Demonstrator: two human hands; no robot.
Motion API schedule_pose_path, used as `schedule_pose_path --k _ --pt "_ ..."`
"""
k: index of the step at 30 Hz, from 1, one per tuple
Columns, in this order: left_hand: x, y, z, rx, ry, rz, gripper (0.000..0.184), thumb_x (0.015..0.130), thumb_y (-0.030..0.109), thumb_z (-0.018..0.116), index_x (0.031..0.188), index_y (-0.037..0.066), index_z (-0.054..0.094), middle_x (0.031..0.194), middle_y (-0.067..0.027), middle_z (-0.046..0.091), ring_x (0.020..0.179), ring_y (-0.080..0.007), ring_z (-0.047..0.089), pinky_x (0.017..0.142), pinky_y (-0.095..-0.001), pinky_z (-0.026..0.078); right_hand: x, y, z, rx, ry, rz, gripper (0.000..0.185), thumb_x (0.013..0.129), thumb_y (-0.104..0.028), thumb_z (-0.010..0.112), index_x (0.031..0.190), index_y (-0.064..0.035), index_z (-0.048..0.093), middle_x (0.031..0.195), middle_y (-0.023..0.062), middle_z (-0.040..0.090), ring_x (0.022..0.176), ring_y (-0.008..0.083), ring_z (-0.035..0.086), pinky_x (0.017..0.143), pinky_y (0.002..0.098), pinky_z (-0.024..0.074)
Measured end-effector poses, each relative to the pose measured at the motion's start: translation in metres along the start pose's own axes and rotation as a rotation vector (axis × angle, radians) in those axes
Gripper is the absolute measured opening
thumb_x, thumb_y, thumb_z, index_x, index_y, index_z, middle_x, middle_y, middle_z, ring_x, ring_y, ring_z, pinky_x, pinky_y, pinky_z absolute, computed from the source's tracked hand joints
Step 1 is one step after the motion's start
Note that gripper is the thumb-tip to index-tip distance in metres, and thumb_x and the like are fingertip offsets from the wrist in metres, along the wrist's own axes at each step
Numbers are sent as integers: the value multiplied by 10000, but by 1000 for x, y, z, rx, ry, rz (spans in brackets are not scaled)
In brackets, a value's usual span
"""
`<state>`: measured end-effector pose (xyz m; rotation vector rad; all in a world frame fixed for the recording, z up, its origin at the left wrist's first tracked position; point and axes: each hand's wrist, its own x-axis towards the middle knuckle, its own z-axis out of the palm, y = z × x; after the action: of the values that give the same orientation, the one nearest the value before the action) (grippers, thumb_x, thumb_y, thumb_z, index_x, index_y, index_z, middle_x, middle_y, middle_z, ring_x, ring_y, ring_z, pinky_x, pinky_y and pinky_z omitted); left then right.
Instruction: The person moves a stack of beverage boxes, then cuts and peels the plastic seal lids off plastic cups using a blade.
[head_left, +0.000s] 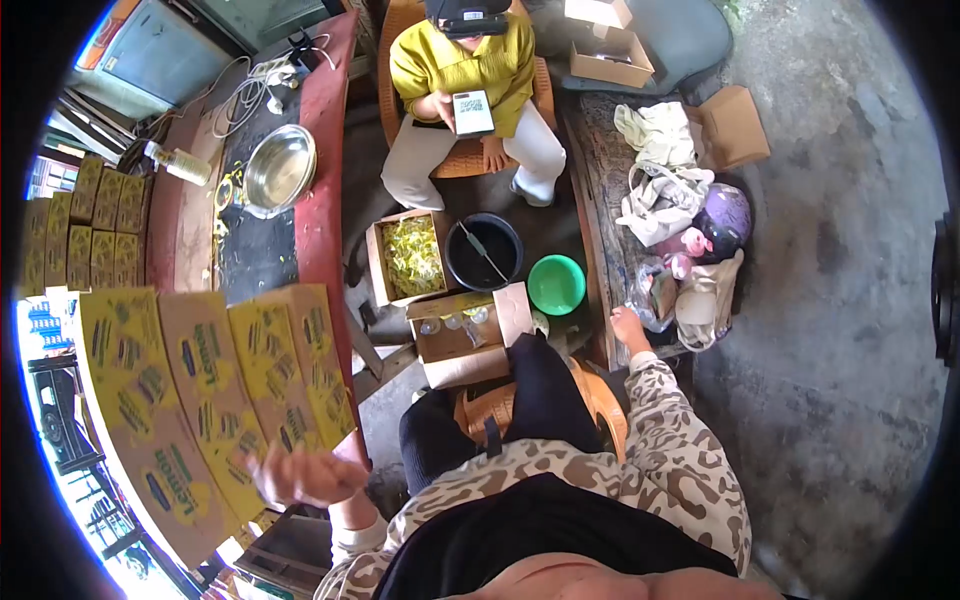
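Observation:
My left hand point(305, 475) is raised beside a stack of yellow cartons printed "Lemon" point(205, 390). Motion smears its fingers, so their grip is unclear, and whether it touches the cartons cannot be made out. My right hand point(628, 328) rests at the edge of the low bench point(607, 250), its fingers loosely bent with nothing visible in them. Close by lie a clear plastic bag point(655, 300) and a cream cloth bag point(708, 305). Between my knees and the other seat stands an open cardboard box point(460, 365) with several small clear items inside.
A seated person in a yellow top point(470, 70) holds a phone point(473, 113). On the floor are a box of yellow-green scraps point(413, 255), a black bucket point(484, 252) and a green basin point(556, 284). A metal bowl point(280, 170) sits on the red-edged table point(325, 215).

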<state>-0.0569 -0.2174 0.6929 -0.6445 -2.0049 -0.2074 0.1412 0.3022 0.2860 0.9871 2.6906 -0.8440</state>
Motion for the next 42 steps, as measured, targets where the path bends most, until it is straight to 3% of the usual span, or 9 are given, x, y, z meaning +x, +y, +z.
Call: schedule_pose_path --k 6,8,11,18,26,28,31,38,42 --pt "-40 66 110 -344 -535 -191 265 859 47 551 1118 62 605 1214 -158 528 1254 -382 442 1119 -581 275 77 38 1 -131 87 125 214 856 -150 558 1010 -44 663 955 218 670 922 402 639 834 468 508" --pt "-74 71 142 -436 -726 -241 311 820 -17 574 1117 61 623 1240 -144 532 1278 -375 427 1133 -573 249 88 16 -10 -130 -33 327 232 873 -183 559 1057 -88 663 1152 172 615 1080 372 594 927 461 478" --pt "-150 75 187 -567 -797 -356 297 818 -3 578 1105 48 633 1252 -140 537 1274 -371 434 1126 -558 244 102 13 7 -204 42 232 253 879 -194 527 1038 -48 659 1049 220 632 1022 401 606 889 466 488" --pt "-319 91 261 -653 -956 -620 264 848 -7 558 1097 47 625 1232 -134 538 1257 -357 450 1127 -549 245 147 -23 100 -50 145 103 245 847 -121 619 1076 -43 653 1040 185 626 1006 382 610 876 439 491" --pt "-465 122 313 -635 -1022 -863 252 863 30 553 1102 53 631 1164 -156 567 1191 -368 501 1099 -551 300 127 -106 236 109 -53 -177 402 820 -52 646 1204 27 558 1120 219 556 939 351 620 836 410 502" --pt "-490 124 320 -593 -1015 -861 251 874 72 571 1119 50 625 1157 -161 569 1162 -364 514 1085 -553 318 127 -104 259 -1 -150 -260 479 835 -82 632 1283 -2 480 1170 239 530 1052 412 569 878 475 484" --pt "-488 120 332 -660 -1224 -1038 293 880 126 598 1163 51 607 1177 -161 562 1164 -361 510 1088 -556 307 140 -113 268 -64 -245 -222 527 841 -110 644 1314 1 440 1183 236 525 1053 407 572 879 480 487" --pt "-444 111 317 -650 -1129 -827 376 911 226 602 1246 58 568 1247 -159 541 1223 -356 466 1110 -558 251 161 -142 247 9 -262 -261 559 859 -152 652 1343 1 419 1165 215 532 1035 388 589 852 459 499" --pt "-442 111 317 -552 -1081 -748 365 913 223 601 1236 54 578 1224 -150 561 1186 -352 490 1074 -506 304 158 -132 234 17 -186 -391 534 861 -166 660 1323 -2 448 1164 211 532 1020 379 605 836 453 502"
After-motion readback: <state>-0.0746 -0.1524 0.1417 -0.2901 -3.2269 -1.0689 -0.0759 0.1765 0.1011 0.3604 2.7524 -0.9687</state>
